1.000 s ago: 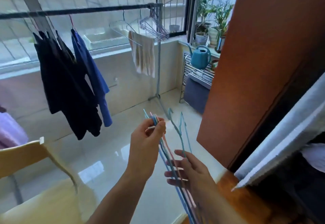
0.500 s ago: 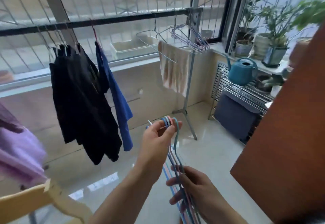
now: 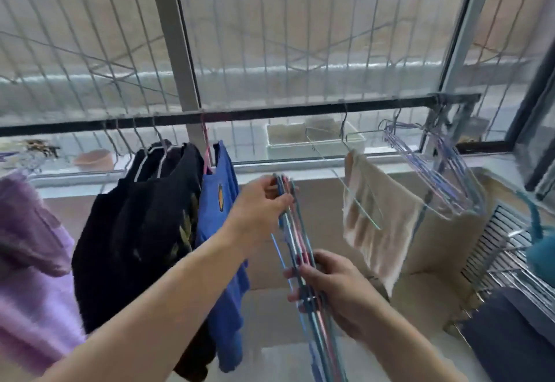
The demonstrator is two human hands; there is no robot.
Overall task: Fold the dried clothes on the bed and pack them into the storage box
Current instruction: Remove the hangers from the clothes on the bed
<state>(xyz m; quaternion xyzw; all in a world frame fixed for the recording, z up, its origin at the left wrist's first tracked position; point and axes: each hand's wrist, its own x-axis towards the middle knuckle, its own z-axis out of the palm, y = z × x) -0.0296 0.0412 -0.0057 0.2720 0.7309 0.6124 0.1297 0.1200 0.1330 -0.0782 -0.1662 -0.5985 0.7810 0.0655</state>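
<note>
I hold a bundle of thin blue, pink and teal wire hangers (image 3: 295, 231) in front of me. My left hand (image 3: 261, 204) pinches the hooks at the top of the bundle. Lower down, my right hand (image 3: 333, 291) grips the hangers' bodies. Behind them a dark rail (image 3: 270, 111) carries black garments (image 3: 141, 225), a blue shirt (image 3: 220, 231), a purple garment (image 3: 30, 261) at far left and a beige towel (image 3: 378, 219). No bed or storage box is in view.
Several empty hangers (image 3: 435, 171) hang bunched at the rail's right end. A barred window (image 3: 270, 36) fills the background. A wire rack (image 3: 507, 258) with a teal watering can (image 3: 540, 252) stands at the right. Pale floor tiles (image 3: 279, 360) lie below.
The view has swung up and closer to the rail. Both hands have lifted the hanger bundle toward the rail, between the blue shirt and the towel.
</note>
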